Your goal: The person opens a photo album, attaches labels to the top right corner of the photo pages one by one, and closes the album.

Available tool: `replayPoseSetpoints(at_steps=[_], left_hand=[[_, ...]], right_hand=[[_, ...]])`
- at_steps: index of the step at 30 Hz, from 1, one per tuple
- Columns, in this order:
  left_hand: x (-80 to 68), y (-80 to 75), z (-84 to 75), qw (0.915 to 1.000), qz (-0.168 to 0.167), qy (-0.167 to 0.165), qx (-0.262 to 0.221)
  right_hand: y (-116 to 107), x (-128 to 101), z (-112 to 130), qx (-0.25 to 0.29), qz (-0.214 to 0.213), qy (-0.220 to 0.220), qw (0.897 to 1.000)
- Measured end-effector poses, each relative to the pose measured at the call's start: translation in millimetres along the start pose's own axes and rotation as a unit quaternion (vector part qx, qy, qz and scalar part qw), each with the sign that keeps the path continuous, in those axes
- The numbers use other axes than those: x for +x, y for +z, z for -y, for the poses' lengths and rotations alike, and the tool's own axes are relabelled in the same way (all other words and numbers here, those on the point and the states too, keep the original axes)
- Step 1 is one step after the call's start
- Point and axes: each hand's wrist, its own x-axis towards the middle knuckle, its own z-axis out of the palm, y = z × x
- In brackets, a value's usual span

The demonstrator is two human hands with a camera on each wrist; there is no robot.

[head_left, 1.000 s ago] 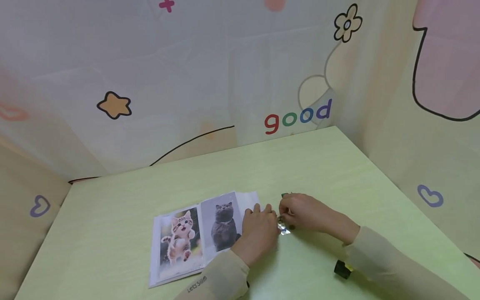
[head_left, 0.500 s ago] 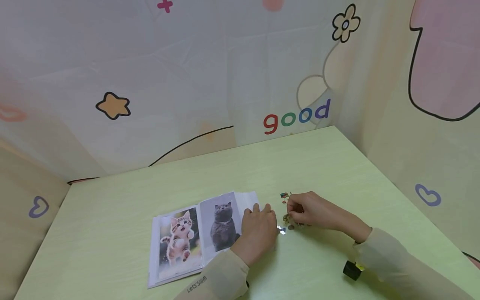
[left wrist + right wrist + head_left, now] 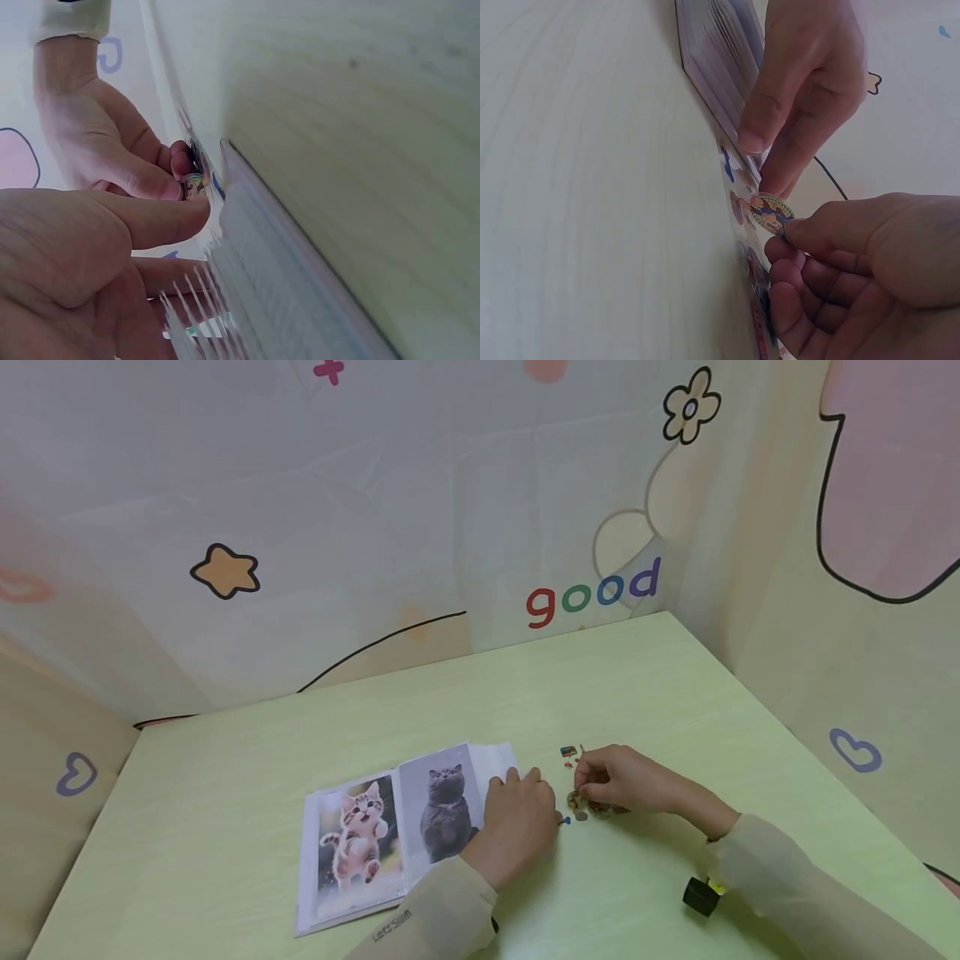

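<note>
My right hand (image 3: 630,779) pinches a small oval patterned sticker (image 3: 772,213) between thumb and fingertips. It is just above a clear sticker sheet (image 3: 756,274) lying on the table, whose small coloured prints (image 3: 568,750) show around the hand. My left hand (image 3: 521,814) rests over the right edge of an open photo album (image 3: 306,860), fingers stretched out. In the left wrist view, the left thumb (image 3: 172,219) reaches close to the held sticker, beside fanned album pages (image 3: 262,292). The sheet's right part is hidden beneath my right hand.
The album shows a kitten picture (image 3: 360,843) on its left page and a grey cat picture (image 3: 448,810) on its right. A small black and yellow object (image 3: 701,897) is beside my right sleeve. Printed cloth walls (image 3: 375,527) enclose the pale green table (image 3: 450,693).
My right hand has moved right, away from the left hand, uncovering several small prints on the sheet, and has since stayed nearly in place. The left hand has barely moved.
</note>
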Motion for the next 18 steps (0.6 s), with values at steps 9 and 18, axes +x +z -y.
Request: replayPoseSetpoints(at_steps=[9,18], left_hand=[[-5.9,-3.7,4.1,0.9987,-0.020,-0.005,-0.045],[-35.8,-25.4,24.4,0.9914,-0.114,0.025,-0.060]], right_hand=[[0,-1,6,-0.016,-0.007,-0.010,1.000],[-6,3,21,-0.022,-0.031,-0.024,0.999]])
